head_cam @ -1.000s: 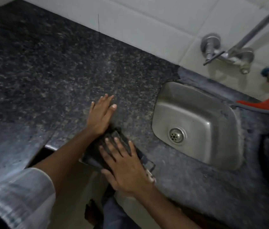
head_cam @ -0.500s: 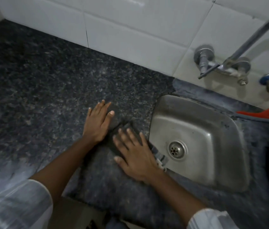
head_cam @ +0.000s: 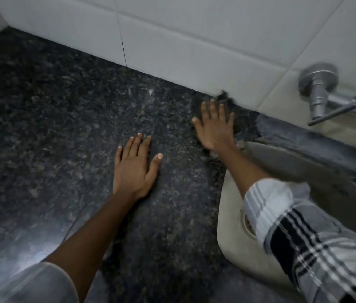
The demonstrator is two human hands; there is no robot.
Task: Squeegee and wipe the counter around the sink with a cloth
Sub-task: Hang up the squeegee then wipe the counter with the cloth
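cloth [head_cam: 241,119] now farther back — wall-side

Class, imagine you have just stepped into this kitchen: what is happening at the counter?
A person is wiping the dark granite counter with a dark cloth. The right hand presses the cloth flat with straight fingers, at the back of the counter where it meets the white tiled wall, beside the far left corner of the steel sink. The left hand rests flat on the bare counter, apart from the cloth. A metal tap juts from the wall at right.
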